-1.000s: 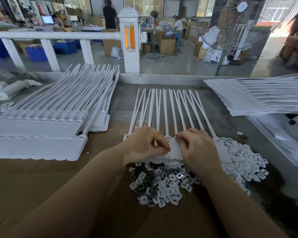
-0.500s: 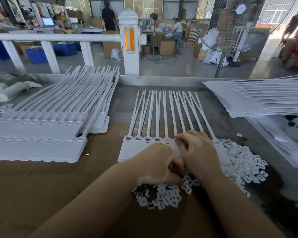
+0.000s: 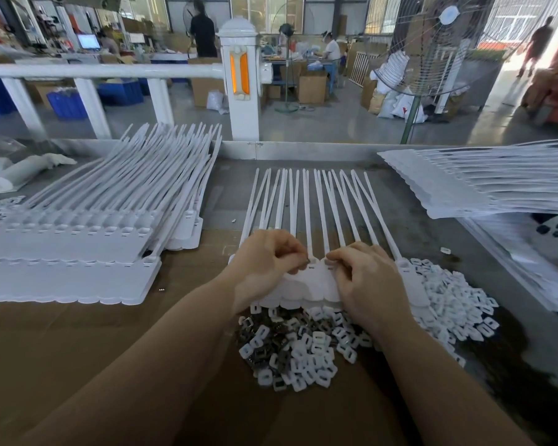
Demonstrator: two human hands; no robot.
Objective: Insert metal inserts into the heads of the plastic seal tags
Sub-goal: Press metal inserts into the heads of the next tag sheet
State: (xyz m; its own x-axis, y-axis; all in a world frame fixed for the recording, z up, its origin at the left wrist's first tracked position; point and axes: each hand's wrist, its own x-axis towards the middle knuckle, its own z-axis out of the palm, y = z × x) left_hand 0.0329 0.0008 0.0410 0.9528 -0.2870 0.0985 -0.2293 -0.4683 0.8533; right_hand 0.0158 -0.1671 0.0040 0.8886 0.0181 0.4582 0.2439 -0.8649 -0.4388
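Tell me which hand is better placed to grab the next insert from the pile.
Probably the right hand: its wrist lies over the pile of inserts, while the left hand sits farther up on the seal tags. Both hands pinch at tag heads.

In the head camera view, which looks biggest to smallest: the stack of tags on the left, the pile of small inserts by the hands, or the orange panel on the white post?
1. Stack of tags, plainly the largest.
2. Pile of inserts.
3. Orange panel, though it stands farther away, so its true size is unsure.

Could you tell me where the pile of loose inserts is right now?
The pile of loose inserts lies centre-bottom in the head view, just nearer than the strip of seal tags.
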